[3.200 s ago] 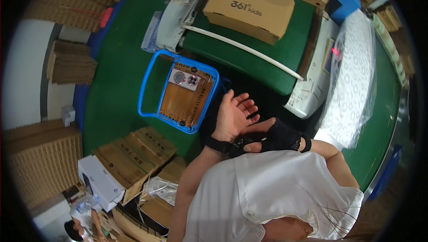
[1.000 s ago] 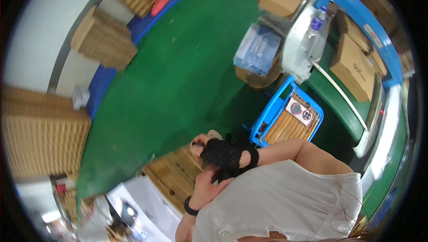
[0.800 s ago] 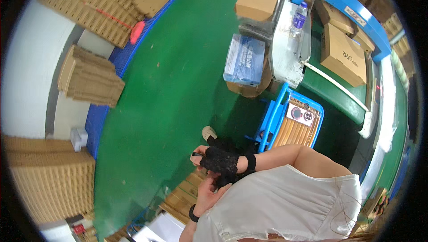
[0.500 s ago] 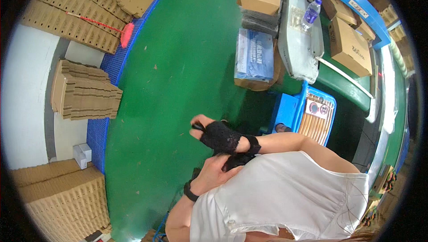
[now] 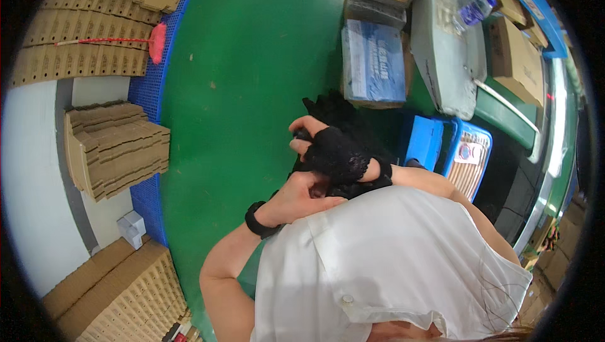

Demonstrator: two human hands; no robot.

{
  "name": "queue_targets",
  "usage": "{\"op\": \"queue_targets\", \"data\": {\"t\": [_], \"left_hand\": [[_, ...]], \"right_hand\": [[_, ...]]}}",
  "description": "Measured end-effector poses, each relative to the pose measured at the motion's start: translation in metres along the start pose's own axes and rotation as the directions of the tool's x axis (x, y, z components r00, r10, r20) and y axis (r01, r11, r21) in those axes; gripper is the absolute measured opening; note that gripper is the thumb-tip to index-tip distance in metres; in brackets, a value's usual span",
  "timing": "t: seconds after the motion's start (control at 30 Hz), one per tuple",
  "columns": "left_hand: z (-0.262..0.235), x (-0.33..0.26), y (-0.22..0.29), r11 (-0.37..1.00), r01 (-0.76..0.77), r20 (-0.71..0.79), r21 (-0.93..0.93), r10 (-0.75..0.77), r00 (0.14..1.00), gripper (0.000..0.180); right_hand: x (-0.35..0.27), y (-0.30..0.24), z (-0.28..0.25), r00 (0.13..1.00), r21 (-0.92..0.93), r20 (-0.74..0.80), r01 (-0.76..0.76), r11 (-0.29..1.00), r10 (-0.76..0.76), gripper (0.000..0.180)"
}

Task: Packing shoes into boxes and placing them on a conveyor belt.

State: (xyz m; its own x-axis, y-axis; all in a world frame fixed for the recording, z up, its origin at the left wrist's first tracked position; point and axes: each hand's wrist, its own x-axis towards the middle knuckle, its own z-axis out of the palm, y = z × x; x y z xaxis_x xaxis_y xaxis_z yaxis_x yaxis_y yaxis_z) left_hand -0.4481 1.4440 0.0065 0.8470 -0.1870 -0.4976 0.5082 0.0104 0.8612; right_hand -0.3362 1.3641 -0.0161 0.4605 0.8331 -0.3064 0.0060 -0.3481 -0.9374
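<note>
My right hand (image 5: 337, 153) wears a black lace fingerless glove and is held in front of my waist. Its bare fingertips curl closed round something small and dark, too blurred to name. Just below it, my bare left hand (image 5: 299, 198) is closed at the hem of my white shirt (image 5: 378, 254), thumb along the cloth. Its fingers curl in against black material, and what they grip is hidden. A black wristband (image 5: 257, 219) circles the left wrist. Black fabric (image 5: 331, 108) spreads beyond both hands, over the green floor.
Stacks of flat cardboard (image 5: 120, 147) line the left side beside blue mesh boards (image 5: 146, 90), with a red duster (image 5: 157, 43) above. On the right stand a blue-wrapped pack (image 5: 375, 62), a grey bench (image 5: 444, 58) with a bottle (image 5: 477, 10), and a blue stool (image 5: 466, 153).
Both hands have shifted right and a little up in the picture. More black fabric shows beyond them. The right fingers have curled in more, and the surroundings have shifted with the head.
</note>
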Motion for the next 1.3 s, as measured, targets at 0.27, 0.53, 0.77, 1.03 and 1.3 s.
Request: {"op": "queue_targets", "data": {"t": [0.27, 0.53, 0.77, 1.03, 1.3], "left_hand": [[-0.058, 0.083, 0.054, 0.921, 0.305, 0.213, -0.243, -0.256, 0.943, 0.038], [-0.092, 0.152, 0.105, 0.919, 0.242, 0.235, -0.312, -0.172, 0.957, 0.034], [-0.133, 0.226, 0.144, 0.962, 0.269, 0.310, -0.052, -0.241, 0.920, 0.035], [-0.199, 0.278, 0.191, 0.905, 0.365, 0.403, -0.219, -0.257, 0.878, 0.040], [-0.250, 0.330, 0.217, 1.000, 0.020, 0.491, -0.010, -0.012, 0.871, 0.047]], "right_hand": [[0.080, -0.004, -0.073, 0.933, 0.335, 0.092, -0.357, 0.872, 0.347, 0.031], [0.127, -0.001, -0.137, 0.983, 0.279, -0.066, -0.148, 0.949, 0.173, 0.028], [0.167, 0.010, -0.182, 0.963, 0.294, -0.203, -0.115, 0.949, 0.180, 0.029], [0.220, -0.017, -0.226, 0.910, 0.207, -0.390, -0.064, 0.976, 0.142, 0.029], [0.265, -0.062, -0.281, 0.555, 0.754, -0.654, 0.420, 0.505, 0.514, 0.028]]}}
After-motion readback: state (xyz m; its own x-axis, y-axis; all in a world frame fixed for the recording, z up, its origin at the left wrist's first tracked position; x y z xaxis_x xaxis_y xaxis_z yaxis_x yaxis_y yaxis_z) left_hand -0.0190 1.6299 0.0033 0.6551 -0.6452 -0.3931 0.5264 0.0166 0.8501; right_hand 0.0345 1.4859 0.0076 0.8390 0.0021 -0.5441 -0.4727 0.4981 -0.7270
